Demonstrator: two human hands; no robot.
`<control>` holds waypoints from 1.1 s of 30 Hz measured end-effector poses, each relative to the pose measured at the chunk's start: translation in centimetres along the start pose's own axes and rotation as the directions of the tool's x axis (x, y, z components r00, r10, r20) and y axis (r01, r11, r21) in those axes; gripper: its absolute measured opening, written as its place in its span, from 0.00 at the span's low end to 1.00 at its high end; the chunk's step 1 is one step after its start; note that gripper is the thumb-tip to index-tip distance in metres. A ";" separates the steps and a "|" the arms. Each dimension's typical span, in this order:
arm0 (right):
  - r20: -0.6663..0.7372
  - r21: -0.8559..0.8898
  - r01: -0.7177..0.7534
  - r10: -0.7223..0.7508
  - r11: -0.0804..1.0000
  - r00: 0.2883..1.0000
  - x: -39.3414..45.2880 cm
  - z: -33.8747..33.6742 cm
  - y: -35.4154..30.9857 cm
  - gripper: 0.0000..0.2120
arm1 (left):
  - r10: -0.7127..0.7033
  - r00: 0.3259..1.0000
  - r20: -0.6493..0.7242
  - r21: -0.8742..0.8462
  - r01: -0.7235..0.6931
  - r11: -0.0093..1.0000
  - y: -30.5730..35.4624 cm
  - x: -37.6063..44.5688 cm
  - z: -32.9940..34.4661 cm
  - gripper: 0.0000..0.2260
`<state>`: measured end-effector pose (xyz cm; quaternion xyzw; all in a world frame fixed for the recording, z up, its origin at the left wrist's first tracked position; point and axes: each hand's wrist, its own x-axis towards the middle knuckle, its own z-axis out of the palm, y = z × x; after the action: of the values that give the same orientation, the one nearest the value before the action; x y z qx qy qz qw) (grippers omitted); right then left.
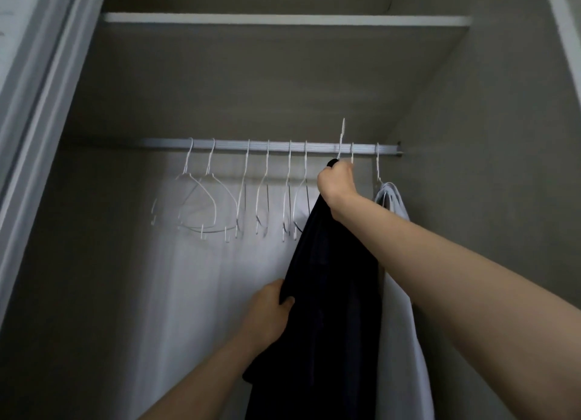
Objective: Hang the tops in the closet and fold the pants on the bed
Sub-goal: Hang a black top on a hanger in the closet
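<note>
From the head camera, the person's right hand (337,180) is raised to just under the closet rod (270,146), its grip clenched around the top of a dark top (333,294) and the neck of a white hanger (341,139), whose hook stands above the rod, not hooked over it. The left hand (270,309) is lower, its fingers curled into the left edge of the dark top, thumb pinching the cloth. The garment hangs down from the right hand in front of the closet's back wall. To its left a row of empty white hangers (239,196) hangs on the rod. Just to its right a white top (399,278) hangs on a hanger near the rod's end, partly hidden by the right forearm. A white shelf (283,20) spans the closet above.
</note>
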<state>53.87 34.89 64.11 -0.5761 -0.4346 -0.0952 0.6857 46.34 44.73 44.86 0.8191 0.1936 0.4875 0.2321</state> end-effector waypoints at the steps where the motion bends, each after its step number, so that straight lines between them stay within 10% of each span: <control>1: 0.008 -0.045 0.007 -0.006 0.999 1.000 0.4 0.1 0.3 0.10 | 0.001 1.000 0.007 0.001 -0.001 1.000 -0.3 0.3 0.1 0.13; 10: 0.114 -0.473 0.127 -0.082 0.872 0.990 0.0 0.3 3.0 0.11 | 0.022 0.998 0.051 -0.026 -0.021 0.999 -2.2 -0.5 2.5 0.15; 16: 0.262 -0.822 0.431 -0.424 0.373 0.867 -5.4 0.4 6.3 0.36 | 0.066 0.996 0.060 -0.013 -0.065 0.998 -2.0 -3.5 3.3 0.15; 22: 0.466 -0.847 0.529 -0.405 0.052 0.787 -10.6 -0.9 8.9 0.32 | 0.002 0.995 0.099 -0.018 -0.001 1.000 -1.9 -7.9 3.1 0.13; 33: 0.594 -0.677 0.580 -0.129 0.454 0.794 -25.0 -5.2 9.3 0.36 | -0.193 0.977 0.094 0.011 0.193 0.981 -2.4 -19.6 -0.9 0.08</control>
<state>47.18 24.05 40.12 -0.7266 -0.5977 -0.2966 0.1639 36.50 36.21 30.00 0.8189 0.2615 0.4231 0.2865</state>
